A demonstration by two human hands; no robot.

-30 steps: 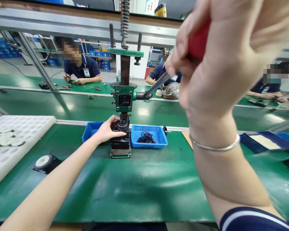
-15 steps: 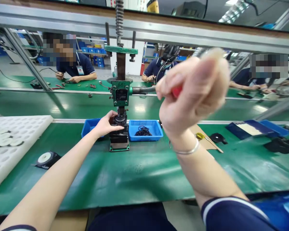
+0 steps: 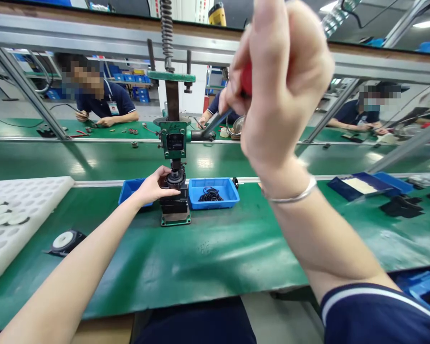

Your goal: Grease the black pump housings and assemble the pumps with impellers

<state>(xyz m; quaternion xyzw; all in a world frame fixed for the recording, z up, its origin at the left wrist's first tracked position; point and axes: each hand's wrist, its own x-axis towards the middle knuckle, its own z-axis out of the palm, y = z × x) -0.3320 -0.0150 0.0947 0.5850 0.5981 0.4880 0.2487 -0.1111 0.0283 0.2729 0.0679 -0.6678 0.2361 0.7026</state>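
Observation:
A green hand-lever press (image 3: 172, 128) stands on the bench in front of me. My right hand (image 3: 284, 91) is raised and closed around the red-ended handle (image 3: 246, 80) of its lever (image 3: 217, 123), which slants up to the right. Low at the press, my left hand (image 3: 153, 190) curls its thumb and fingers around the side of a black round part (image 3: 175, 178) under the ram. The ram's lower end is at the middle of this part; whether they touch I cannot tell. Beside the press, a blue tray (image 3: 229, 197) holds thin black rings (image 3: 210, 194).
Another blue tray (image 3: 127, 190) sits behind my left hand. At the left lie a white foam tray (image 3: 25, 224) with round pieces and a black part with a white disc (image 3: 65, 240). Dark pieces (image 3: 401, 206) lie far right. Co-workers sit across the bench behind a metal frame.
My right hand has moved up with the handle, and the lever has swung from nearly level to slanting upward. My left hand stays at the black part. The view has shifted slightly.

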